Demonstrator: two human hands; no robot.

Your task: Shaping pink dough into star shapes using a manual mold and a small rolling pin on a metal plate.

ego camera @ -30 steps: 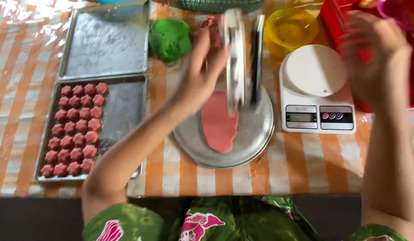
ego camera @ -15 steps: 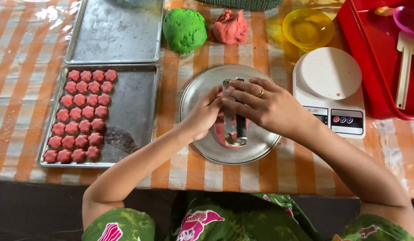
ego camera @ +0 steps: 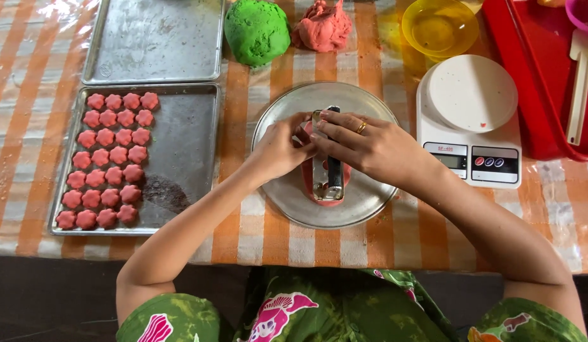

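Both hands, left hand and right hand, apparently press metal cutter into pink dough.

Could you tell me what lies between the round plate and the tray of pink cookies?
Nothing: in the head view, only bare orange-and-white checked cloth separates the plate from the tray of cookies.

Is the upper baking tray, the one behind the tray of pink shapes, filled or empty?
Empty. The upper baking tray shows only bare metal, while the lower tray holds rows of pink flower-shaped dough pieces on its left half.
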